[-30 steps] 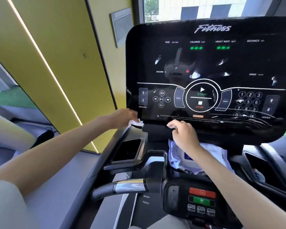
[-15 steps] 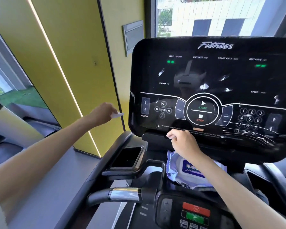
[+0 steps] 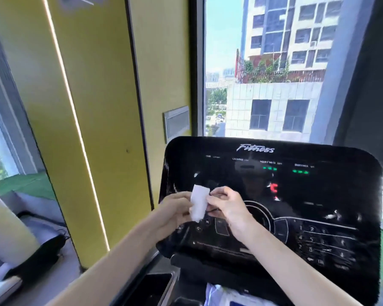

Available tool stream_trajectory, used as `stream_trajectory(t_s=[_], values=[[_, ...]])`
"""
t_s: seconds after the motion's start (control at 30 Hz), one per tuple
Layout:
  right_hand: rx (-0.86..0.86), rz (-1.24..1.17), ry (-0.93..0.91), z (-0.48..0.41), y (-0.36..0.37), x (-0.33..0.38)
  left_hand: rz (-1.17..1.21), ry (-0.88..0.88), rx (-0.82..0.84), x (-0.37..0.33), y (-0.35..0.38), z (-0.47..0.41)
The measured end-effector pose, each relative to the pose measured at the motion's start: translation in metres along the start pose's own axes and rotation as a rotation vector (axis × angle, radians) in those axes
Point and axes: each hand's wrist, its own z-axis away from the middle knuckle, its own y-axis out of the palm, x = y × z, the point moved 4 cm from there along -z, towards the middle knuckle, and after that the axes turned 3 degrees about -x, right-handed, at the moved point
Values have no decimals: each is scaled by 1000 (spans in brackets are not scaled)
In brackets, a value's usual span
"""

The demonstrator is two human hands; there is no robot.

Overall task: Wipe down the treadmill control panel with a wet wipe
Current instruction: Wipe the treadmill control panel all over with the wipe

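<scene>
Far left: yellow wall [image 3: 93, 107] with a slanted light strip [image 3: 75, 120], well apart from the black control panel [image 3: 318, 195]. Lots of free air in between, all the way down to a dark cup tray [image 3: 150, 288] near the bottom edge. Small grey plate [image 3: 177, 123] on the wall, just above the panel's top-left corner.

Then the left hand [image 3: 175, 208], fingers curled round the left side of a white wipe [image 3: 199, 202]. Holding it upright in front of the panel's left part. Can't tell if it's touching the glass or just off it. Next the right hand [image 3: 228, 206], pinching the wipe's right edge between thumb and fingertips. So gripped from both sides, neither hand slack.

Right of the hands, a wide uncovered stretch of panel: number pad [image 3: 318, 237] low down, green readouts [image 3: 300, 171] up top, rounded right edge close to the side of the shot. Big window [image 3: 263, 74] above and behind. Corner of a wipe pack [image 3: 221, 297] poking in at the bottom, under the panel.

Versus half a second back: brought the left hand and the wipe in from the gap left of the panel. Lifted the right hand off the panel's bottom lip and onto the wipe. Tipped the view up too, so way more window, and no handlebar or lower buttons in sight now.
</scene>
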Motion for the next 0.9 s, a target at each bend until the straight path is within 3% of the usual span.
stream_trajectory(t_s=[0.07,0.13,0.3,0.37,0.5,0.67,0.8,0.9], values=[[20,-7,-9,-6,-4,5,89,-6,29,0,10,-3],[-11,86,-74,-10,-8,7,78,13,-51,0,11,-9],[-288,940,-678,-9,-19,18,-339,373,-866,-38,-30,-34],[-290,1185,-840,-10,-20,14,-483,531,-989,-55,-33,-47],[-269,1472,-842,-22,-28,9,-815,664,-1066,-59,-23,-78],[-240,1589,-863,-28,-36,7,-1211,861,-915,-36,8,-93],[-283,1563,-939,-30,-37,5,-954,730,-1037,-42,-10,-99],[-296,1582,-965,-29,-34,3,-1190,986,-778,-38,19,-100]])
